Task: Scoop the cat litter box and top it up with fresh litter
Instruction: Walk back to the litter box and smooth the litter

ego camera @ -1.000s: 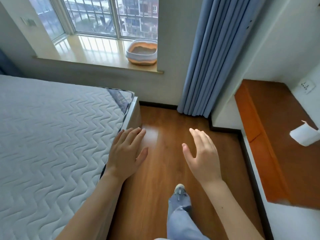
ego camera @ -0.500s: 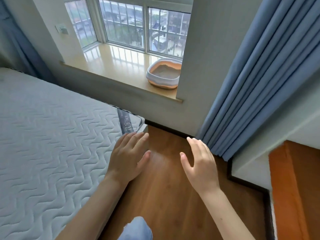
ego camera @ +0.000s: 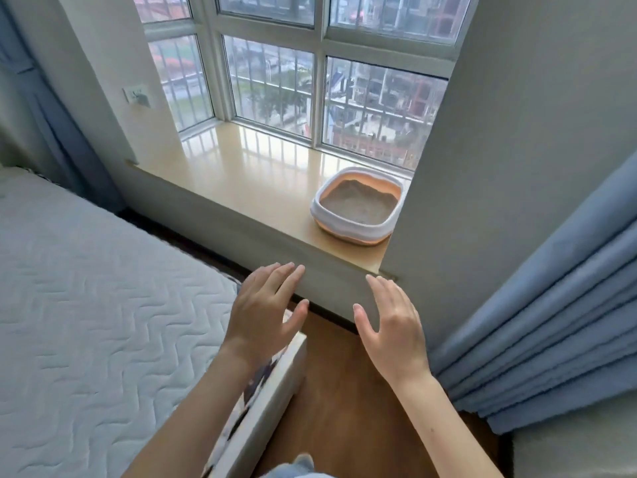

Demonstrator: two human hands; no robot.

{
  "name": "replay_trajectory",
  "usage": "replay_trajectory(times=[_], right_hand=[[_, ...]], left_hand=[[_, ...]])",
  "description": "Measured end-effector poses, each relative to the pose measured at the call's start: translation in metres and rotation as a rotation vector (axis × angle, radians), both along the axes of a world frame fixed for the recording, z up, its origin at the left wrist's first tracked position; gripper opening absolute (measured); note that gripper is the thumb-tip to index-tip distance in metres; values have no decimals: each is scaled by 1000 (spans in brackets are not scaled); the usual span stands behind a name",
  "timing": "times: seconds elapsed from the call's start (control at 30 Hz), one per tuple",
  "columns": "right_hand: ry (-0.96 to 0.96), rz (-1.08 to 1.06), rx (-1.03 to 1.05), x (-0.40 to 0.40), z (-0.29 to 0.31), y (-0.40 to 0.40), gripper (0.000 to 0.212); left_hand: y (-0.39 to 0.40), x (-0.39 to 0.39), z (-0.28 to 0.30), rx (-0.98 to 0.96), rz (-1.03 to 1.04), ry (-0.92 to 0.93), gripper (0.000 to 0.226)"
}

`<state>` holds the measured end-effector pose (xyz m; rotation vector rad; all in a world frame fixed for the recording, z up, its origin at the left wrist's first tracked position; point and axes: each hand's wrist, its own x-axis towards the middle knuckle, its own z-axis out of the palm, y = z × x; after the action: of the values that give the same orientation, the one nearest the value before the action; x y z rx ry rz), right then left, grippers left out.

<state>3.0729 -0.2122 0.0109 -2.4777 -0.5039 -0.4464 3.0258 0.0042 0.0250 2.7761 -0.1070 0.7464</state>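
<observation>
Windowsill (ego camera: pixel 241 174): litter box (ego camera: pixel 358 205) beyond fingers (ego camera: pixel 293 274).

Glossy beige window sill (ego camera: pixel 248 174) carrying a white-and-orange litter box (ego camera: pixel 351 229) of grey litter (ego camera: pixel 358 205) at its right end.

One litter box (ego camera: pixel 358 205), two hands: left hand (ego camera: pixel 263 317), right hand (ego camera: pixel 391 327); one mattress (ego camera: pixel 86 305), one curtain (ego camera: pixel 537 322).

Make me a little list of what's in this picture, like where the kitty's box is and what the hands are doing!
litter box: on the windowsill, right end, by the wall
inside it: grey litter
left hand: open, holds nothing
right hand: open, holds nothing
scoop: none in view
mattress: on the left
curtain: blue, on the right
</observation>
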Motion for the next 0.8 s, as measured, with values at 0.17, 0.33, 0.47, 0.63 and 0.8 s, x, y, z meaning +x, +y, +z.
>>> replay_trajectory(times=[0.17,0.33,0.47,0.63,0.8], right_hand=[[-15,22,17,98,10,31,51],[11,58,9,193,-2,47,52],[14,106,-7,280,-14,58,48],[51,157,-29,391,-15,75,50],[61,195,-21,480,-8,96,50]], left_hand=[[29,100,17,1,-18,-72,44],[42,187,-6,-12,-5,-35,43],[51,263,-24,-3,34,40,44],[62,362,-24,-25,138,106,47],[78,444,-10,-25,217,119,48]])
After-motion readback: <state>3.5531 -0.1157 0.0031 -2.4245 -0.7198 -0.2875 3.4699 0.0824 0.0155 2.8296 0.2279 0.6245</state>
